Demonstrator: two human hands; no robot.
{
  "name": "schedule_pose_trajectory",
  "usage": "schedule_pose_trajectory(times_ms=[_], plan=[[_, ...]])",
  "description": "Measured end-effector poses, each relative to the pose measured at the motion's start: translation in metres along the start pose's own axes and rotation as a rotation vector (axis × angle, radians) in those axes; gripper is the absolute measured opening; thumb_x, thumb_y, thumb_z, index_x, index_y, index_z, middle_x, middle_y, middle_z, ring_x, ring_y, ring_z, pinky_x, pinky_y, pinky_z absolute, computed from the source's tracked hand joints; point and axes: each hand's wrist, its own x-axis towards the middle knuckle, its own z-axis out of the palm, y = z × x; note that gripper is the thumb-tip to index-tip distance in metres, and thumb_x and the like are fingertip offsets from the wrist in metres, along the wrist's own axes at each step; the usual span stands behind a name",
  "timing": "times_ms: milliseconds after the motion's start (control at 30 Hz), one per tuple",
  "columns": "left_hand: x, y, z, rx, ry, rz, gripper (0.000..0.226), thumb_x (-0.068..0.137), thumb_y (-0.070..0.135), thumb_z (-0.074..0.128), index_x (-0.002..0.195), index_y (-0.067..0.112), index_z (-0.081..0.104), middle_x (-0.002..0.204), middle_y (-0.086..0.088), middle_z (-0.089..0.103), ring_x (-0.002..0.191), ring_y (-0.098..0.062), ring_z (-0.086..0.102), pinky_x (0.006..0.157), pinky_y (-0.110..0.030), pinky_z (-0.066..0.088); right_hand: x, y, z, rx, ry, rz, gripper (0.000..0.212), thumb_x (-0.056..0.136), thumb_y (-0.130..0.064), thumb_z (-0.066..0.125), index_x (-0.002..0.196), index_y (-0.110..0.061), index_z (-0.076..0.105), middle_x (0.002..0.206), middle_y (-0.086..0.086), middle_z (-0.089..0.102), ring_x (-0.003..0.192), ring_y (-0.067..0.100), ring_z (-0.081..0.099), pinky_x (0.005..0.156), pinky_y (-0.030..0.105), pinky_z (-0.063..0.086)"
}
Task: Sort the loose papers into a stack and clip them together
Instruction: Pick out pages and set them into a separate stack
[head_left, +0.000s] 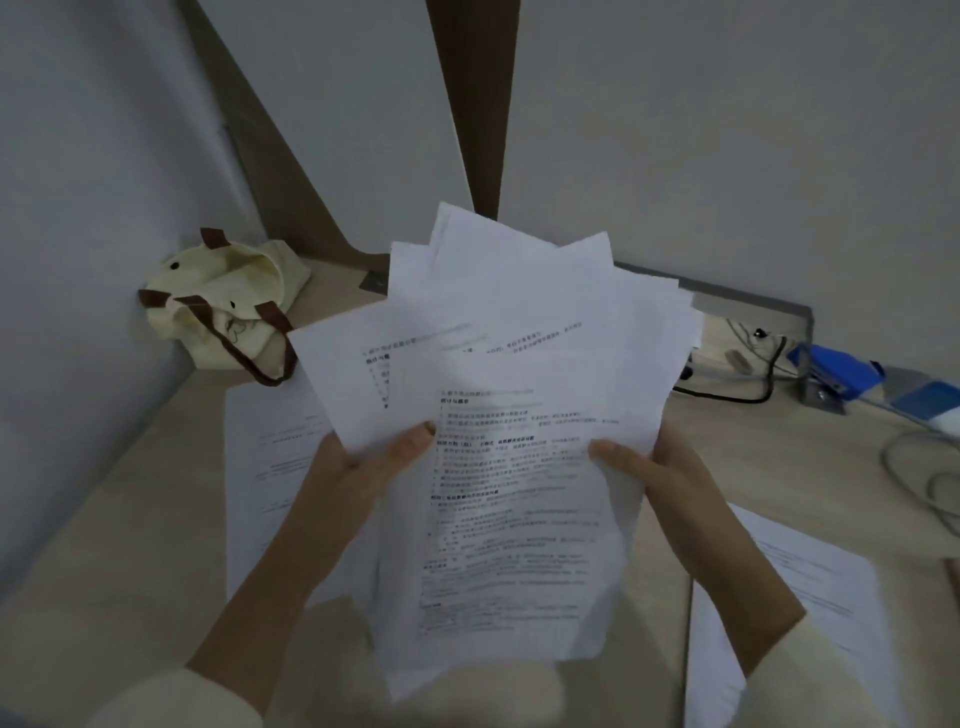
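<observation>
Both hands, left (363, 467) and right (654, 478), pinch the fanned papers (519, 415); we should tap their edges on the surface (130, 519).

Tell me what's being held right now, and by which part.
The fanned bundle of papers, by its side edges: left hand on the left edge, right hand on the right, thumbs across the printed front.
</observation>
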Motion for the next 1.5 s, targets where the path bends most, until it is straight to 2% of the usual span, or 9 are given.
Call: schedule_pose_trajectory(times_ms=[267, 667, 833, 967, 1067, 1200, 1300, 1367, 1500], plan=[[0.0, 0.014, 0.017, 0.017, 0.114, 0.117, 0.024, 0.061, 0.024, 0.069, 0.085, 0.028, 0.069, 0.081, 0.02, 0.074, 0.082, 0.002, 0.069, 0.072, -0.013, 0.055, -0.03, -0.029, 0.0, 0.047, 0.143, -0.25, 0.026, 0.081, -0.009, 0.06, 0.107, -0.016, 0.063, 0.096, -0.011, 0.074, 0.087, 0.004, 0.068, 0.066, 0.012, 0.051], [-0.012, -0.025, 0.032, 0.064, 0.116, 0.056, 0.03, 0.082, 0.003, 0.063, 0.095, 0.03, 0.062, 0.079, 0.027, 0.072, 0.079, 0.008, 0.066, 0.062, -0.007, 0.05, -0.034, 0.015, 0.022, 0.119, 0.165, -0.14, 0.02, 0.09, -0.011, 0.052, 0.1, -0.025, 0.06, 0.082, -0.022, 0.072, 0.078, -0.01, 0.065, 0.059, 0.004, 0.047], [-0.013, -0.025, 0.028, 0.033, 0.183, 0.141, 0.032, 0.071, 0.015, 0.055, 0.101, 0.028, 0.058, 0.089, 0.011, 0.068, 0.081, 0.006, 0.063, 0.063, -0.008, 0.049, -0.039, 0.019, 0.013, 0.175, 0.291, -0.21, 0.027, 0.089, -0.005, 0.049, 0.104, -0.027, 0.055, 0.089, -0.021, 0.066, 0.081, -0.01, 0.061, 0.066, 0.009, 0.048], [-0.016, -0.049, 0.028, 0.135, 0.131, 0.006, 0.033, 0.084, 0.0, 0.055, 0.103, 0.027, 0.058, 0.094, 0.01, 0.068, 0.089, -0.002, 0.064, 0.065, -0.006, 0.048, -0.039, 0.043, 0.014, 0.104, 0.251, -0.057, 0.03, 0.09, -0.003, 0.046, 0.107, -0.025, 0.055, 0.102, -0.013, 0.061, 0.094, -0.006, 0.057, 0.07, 0.012, 0.044], [-0.017, -0.051, 0.031, 0.171, 0.141, -0.036, 0.036, 0.086, -0.003, 0.052, 0.115, 0.018, 0.058, 0.107, 0.006, 0.066, 0.088, 0.007, 0.062, 0.066, -0.005, 0.049, -0.037, 0.046, 0.018, 0.102, 0.255, -0.037, 0.026, 0.09, -0.002, 0.044, 0.099, -0.02, 0.059, 0.093, -0.012, 0.063, 0.077, -0.014, 0.058, 0.063, 0.005, 0.045], [-0.022, -0.05, 0.032, 0.218, 0.214, 0.021, 0.027, 0.086, -0.006, 0.048, 0.112, 0.0, 0.054, 0.08, -0.001, 0.056, 0.069, 0.002, 0.057, 0.057, -0.009, 0.046, -0.038, 0.048, 0.009, 0.14, 0.307, -0.098, 0.023, 0.088, 0.002, 0.043, 0.09, -0.016, 0.057, 0.083, -0.007, 0.06, 0.072, -0.001, 0.056, 0.063, 0.008, 0.046], [-0.029, -0.06, 0.035, 0.261, 0.204, -0.058, 0.037, 0.088, -0.003, 0.048, 0.125, 0.005, 0.049, 0.09, 0.003, 0.058, 0.09, -0.008, 0.056, 0.075, -0.012, 0.048, -0.04, 0.058, 0.008, 0.071, 0.211, 0.018, 0.03, 0.089, 0.004, 0.039, 0.097, -0.021, 0.054, 0.089, -0.007, 0.058, 0.078, -0.001, 0.055, 0.06, 0.005, 0.045], [-0.032, -0.063, 0.037, 0.293, 0.204, -0.095, 0.039, 0.09, 0.002, 0.05, 0.128, 0.009, 0.048, 0.095, 0.007, 0.057, 0.099, -0.015, 0.055, 0.072, -0.008, 0.045, -0.041, 0.063, 0.007, 0.054, 0.17, 0.051, 0.031, 0.091, 0.001, 0.039, 0.102, -0.023, 0.054, 0.093, -0.012, 0.059, 0.086, -0.004, 0.057, 0.059, 0.002, 0.045], [-0.032, -0.056, 0.051, 0.324, 0.141, -0.082, 0.032, 0.09, 0.005, 0.051, 0.113, 0.028, 0.054, 0.103, 0.019, 0.059, 0.085, 0.017, 0.059, 0.065, -0.001, 0.046, -0.048, 0.055, -0.012, 0.02, 0.209, 0.022, 0.026, 0.093, -0.008, 0.044, 0.099, -0.028, 0.058, 0.097, -0.014, 0.065, 0.087, -0.006, 0.062, 0.067, 0.009, 0.049]])
